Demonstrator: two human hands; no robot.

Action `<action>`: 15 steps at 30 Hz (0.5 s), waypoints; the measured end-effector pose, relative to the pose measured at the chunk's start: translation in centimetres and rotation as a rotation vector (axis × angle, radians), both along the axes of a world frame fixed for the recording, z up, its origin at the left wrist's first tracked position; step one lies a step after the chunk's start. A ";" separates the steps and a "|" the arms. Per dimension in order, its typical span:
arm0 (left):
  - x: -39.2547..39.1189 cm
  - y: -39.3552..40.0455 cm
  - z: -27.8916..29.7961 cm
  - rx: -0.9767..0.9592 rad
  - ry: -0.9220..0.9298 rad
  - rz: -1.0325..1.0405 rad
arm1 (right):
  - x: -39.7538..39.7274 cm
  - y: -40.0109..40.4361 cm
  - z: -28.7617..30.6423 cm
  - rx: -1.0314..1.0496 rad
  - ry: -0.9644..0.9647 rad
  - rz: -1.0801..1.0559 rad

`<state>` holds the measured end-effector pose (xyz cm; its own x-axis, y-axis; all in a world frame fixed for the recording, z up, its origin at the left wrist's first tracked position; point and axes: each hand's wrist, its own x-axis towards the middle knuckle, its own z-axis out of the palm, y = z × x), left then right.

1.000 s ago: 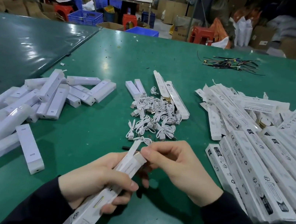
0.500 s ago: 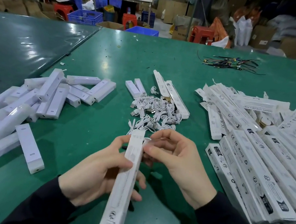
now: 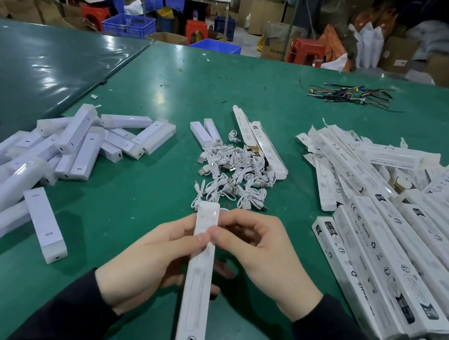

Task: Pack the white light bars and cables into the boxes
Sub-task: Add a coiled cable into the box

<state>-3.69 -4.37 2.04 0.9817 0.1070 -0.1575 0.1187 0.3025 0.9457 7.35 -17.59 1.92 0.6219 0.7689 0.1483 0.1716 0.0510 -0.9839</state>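
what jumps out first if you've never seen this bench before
First, the long white box held front and centre, the left hand gripping its side and the right hand pinching near its far end. Behind it lies a tangle of white cables, with bare light bars heaped left and printed boxes stacked right.

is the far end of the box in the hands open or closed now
Closed, it seems: the box far end shows a flat white face, no flap sticking out, with right hand fingers at it.

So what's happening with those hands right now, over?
Left hand and right hand both gripping one long box, far end shut. Cables heaped just beyond. Nothing in the way.
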 end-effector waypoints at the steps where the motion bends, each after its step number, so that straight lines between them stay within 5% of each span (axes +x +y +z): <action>1: 0.0 -0.1 -0.1 0.043 0.006 -0.009 | 0.0 0.0 0.0 0.007 0.019 0.007; 15: 0.3 -0.7 -0.3 0.245 -0.065 0.140 | 0.6 -0.1 0.2 0.215 0.092 -0.258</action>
